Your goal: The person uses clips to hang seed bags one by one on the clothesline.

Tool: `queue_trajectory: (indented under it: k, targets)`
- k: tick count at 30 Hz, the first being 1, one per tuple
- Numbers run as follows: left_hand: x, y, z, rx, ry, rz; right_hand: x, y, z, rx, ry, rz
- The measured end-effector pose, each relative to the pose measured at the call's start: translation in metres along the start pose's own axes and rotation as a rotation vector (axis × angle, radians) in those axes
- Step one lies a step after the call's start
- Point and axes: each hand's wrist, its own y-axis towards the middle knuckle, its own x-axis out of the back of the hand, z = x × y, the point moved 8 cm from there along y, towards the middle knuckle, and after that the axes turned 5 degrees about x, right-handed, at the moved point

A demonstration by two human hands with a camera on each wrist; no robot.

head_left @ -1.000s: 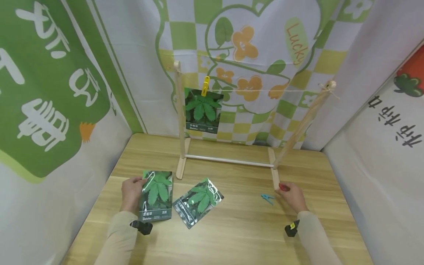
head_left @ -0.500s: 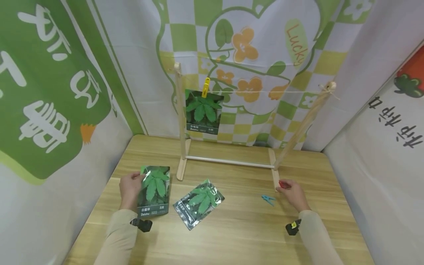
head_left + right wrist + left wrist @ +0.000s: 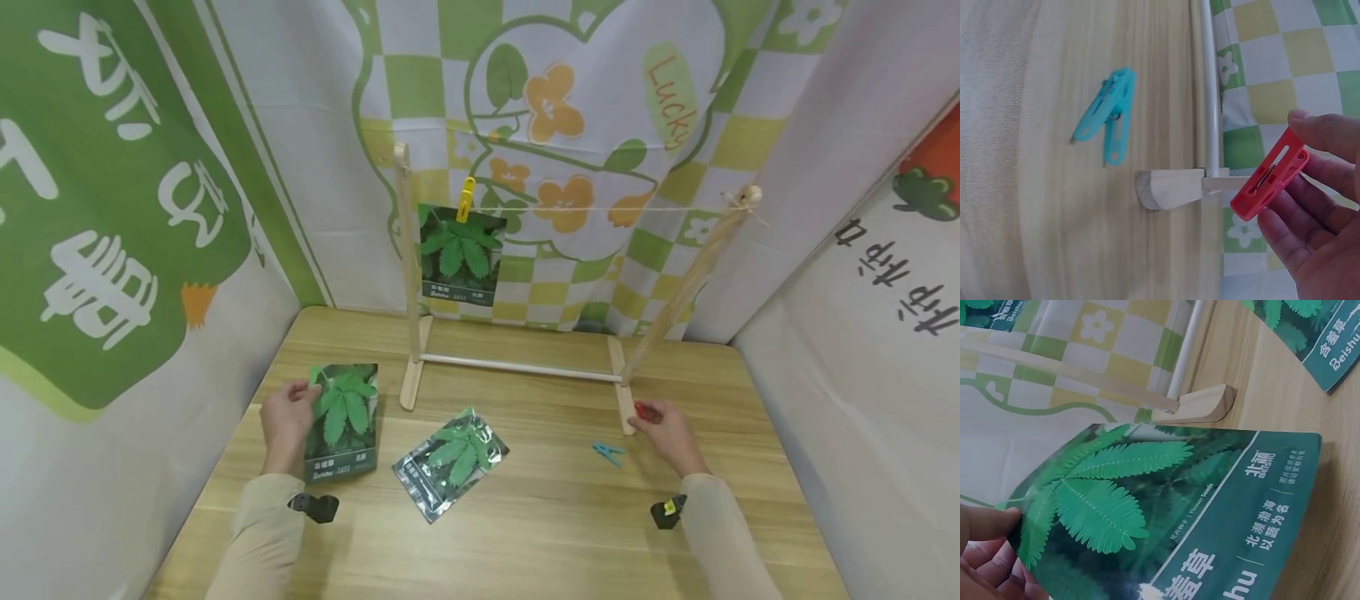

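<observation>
1. Head view: left hand (image 3: pixel 287 419) pinches a seed packet (image 3: pixel 342 419) by its upper left corner, lifted near the worktop's (image 3: pixel 540 533) left edge. Right hand (image 3: pixel 667 433) pinches a red clip (image 3: pixel 647 411) near the right edge, beside the wooden rack (image 3: pixel 408 292). A blue clip (image 3: pixel 606 452) and second packet (image 3: pixel 450 461) lie mid-worktop.
2. Left wrist view: thumb and fingers (image 3: pixel 985 562) grip the packet corner.
3. Right wrist view: fingertips (image 3: pixel 1316 134) pinch the red clip above the rack's foot.

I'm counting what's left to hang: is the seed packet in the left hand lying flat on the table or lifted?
Lifted. The left hand pinches the seed packet by its top corner, and its upper end tilts up off the table.
</observation>
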Motion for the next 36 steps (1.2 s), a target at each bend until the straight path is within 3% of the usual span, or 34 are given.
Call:
queue_trajectory:
  k: [7,17,25,36]
  targets:
    - [-0.001,0.001,-0.007,-0.03,-0.059,0.002,0.01,0.001,0.011,0.022,0.01,-0.031]
    - [-0.006,0.002,-0.015,0.024,-0.164,0.08,0.025,0.005,0.027,0.052,0.099,-0.098]
    - [-0.008,-0.005,-0.033,-0.038,-0.215,0.107,0.034,0.007,0.038,0.066,0.175,-0.122]
    - [-0.01,-0.009,-0.041,-0.027,-0.269,0.127,0.053,0.011,0.065,0.13,0.243,-0.147]
